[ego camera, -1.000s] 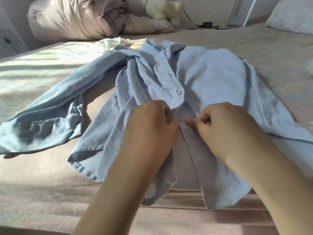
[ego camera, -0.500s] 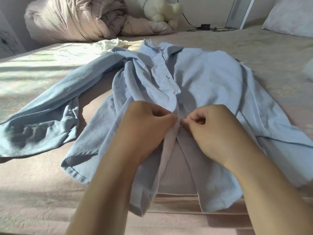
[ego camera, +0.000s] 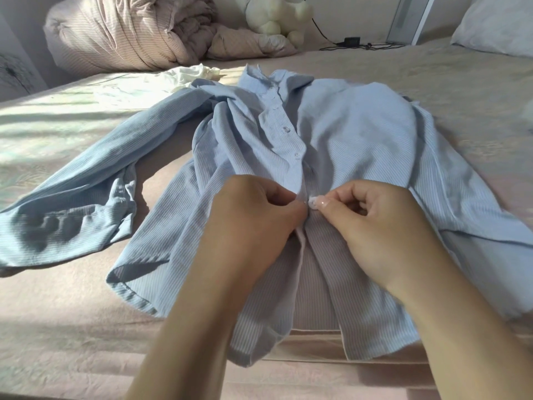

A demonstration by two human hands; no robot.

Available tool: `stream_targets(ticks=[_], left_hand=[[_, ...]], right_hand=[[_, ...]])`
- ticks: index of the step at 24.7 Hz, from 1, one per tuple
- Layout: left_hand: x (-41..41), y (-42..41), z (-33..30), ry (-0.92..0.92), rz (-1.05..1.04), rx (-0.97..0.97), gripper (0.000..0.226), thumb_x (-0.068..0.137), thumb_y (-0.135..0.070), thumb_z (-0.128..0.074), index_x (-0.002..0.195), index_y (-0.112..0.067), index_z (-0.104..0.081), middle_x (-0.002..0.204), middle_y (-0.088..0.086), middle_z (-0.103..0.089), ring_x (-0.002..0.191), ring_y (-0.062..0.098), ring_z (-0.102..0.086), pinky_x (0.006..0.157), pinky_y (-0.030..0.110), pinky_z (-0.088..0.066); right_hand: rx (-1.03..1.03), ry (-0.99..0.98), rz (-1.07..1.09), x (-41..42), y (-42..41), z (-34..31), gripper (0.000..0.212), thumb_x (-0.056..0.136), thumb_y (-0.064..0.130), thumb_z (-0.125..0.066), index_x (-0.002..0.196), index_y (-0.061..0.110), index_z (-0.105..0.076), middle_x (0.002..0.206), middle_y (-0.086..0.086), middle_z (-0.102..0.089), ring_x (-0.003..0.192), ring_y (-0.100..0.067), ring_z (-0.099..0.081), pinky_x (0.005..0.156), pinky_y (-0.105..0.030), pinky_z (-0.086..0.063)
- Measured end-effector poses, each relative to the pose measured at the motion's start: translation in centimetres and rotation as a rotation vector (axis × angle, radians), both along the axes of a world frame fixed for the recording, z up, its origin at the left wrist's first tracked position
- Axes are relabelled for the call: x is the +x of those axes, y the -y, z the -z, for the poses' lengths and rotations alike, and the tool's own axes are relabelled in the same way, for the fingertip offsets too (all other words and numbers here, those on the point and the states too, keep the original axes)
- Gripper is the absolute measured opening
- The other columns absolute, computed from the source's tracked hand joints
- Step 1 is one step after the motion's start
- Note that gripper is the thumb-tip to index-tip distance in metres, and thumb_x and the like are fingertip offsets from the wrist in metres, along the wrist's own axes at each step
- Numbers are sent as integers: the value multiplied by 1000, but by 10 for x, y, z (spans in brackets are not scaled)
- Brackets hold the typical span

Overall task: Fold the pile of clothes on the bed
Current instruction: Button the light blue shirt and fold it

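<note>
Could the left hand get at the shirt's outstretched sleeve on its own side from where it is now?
Probably yes. The sleeve lies bare on the bed with nothing across it. But the left hand is pinching the shirt placket, so that grip would have to go first.

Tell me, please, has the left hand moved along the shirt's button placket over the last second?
Yes. The left hand now pinches the front edge of the shirt slightly farther down, leaving more placket between it and the fastened buttons.
</note>
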State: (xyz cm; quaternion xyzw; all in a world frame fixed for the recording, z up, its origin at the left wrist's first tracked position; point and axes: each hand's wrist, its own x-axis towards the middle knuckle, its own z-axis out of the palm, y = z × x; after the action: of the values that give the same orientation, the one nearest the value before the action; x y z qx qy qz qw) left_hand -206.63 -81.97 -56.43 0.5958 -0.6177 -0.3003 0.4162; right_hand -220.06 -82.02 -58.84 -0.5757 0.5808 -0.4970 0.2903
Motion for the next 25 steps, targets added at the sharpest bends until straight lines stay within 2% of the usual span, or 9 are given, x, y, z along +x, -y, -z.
stream_targets(ticks=[2, 5, 8, 10, 13, 14, 17, 22, 25], left_hand=[[1, -1, 0, -35, 22, 8, 8, 77, -22, -71, 71, -28, -74, 62, 1, -70, 68, 16, -70, 75, 39, -58], [5, -1, 1, -127, 89, 50, 10, 81, -24, -69, 74, -20, -76, 71, 11, -72, 79, 26, -71, 85, 50, -55], [9, -2, 3, -152, 192, 92, 34, 80, -34, -61, 81, 0, -70, 89, 31, -64, 76, 28, -65, 90, 57, -46], [11, -1, 5, -208, 221, 93, 29, 85, -26, -63, 82, 2, -70, 92, 31, -64, 78, 23, -63, 92, 51, -46], [15, 0, 9, -238, 244, 44, 14, 86, -19, -64, 83, -19, -78, 81, 10, -74, 86, 18, -71, 86, 34, -56], [15, -1, 10, -268, 256, 37, 13, 85, -17, -65, 83, -20, -78, 79, 5, -75, 83, 15, -72, 80, 27, -57], [15, 3, 9, -382, 249, 87, 8, 81, -8, -69, 76, -8, -75, 70, 7, -73, 66, 11, -70, 61, 16, -54], [13, 10, 8, -395, 236, 115, 18, 86, -1, -61, 73, -10, -69, 61, 3, -69, 55, 7, -65, 58, 15, -55], [8, 10, 9, -336, 188, 93, 14, 84, -6, -66, 72, -12, -70, 65, 7, -70, 57, 9, -65, 59, 16, -55]], right_hand=[[-10, -33, 14, 1, 1, 2, 19, 82, 31, -69, 66, 21, -65, 64, 12, -67, 64, -3, -62, 67, -31, -51], [-34, -78, 46, 5, 2, 6, 19, 84, 30, -67, 68, 19, -64, 61, 7, -65, 68, -16, -64, 71, -42, -53], [-51, -87, 78, 6, 2, 8, 20, 85, 29, -66, 68, 19, -62, 58, 7, -62, 65, -17, -62, 68, -43, -53], [-60, -69, 94, 6, 2, 9, 20, 85, 29, -66, 68, 20, -62, 57, 8, -61, 64, -16, -61, 68, -42, -52], [-70, -66, 99, 8, 2, 8, 22, 86, 28, -65, 66, 20, -61, 57, 10, -61, 64, -14, -60, 68, -39, -52], [-69, -70, 93, 7, 2, 8, 22, 86, 28, -64, 66, 21, -61, 58, 10, -60, 64, -14, -60, 69, -39, -52], [-66, -71, 51, 5, 2, 8, 21, 87, 27, -64, 67, 20, -61, 58, 9, -61, 63, -15, -60, 68, -41, -52], [-69, -54, 46, 5, 2, 8, 19, 86, 29, -65, 69, 20, -63, 59, 8, -63, 63, -14, -61, 69, -41, -52], [-75, -71, 49, 5, 1, 8, 21, 86, 29, -65, 68, 20, -63, 58, 8, -63, 63, -15, -61, 69, -42, -52]])
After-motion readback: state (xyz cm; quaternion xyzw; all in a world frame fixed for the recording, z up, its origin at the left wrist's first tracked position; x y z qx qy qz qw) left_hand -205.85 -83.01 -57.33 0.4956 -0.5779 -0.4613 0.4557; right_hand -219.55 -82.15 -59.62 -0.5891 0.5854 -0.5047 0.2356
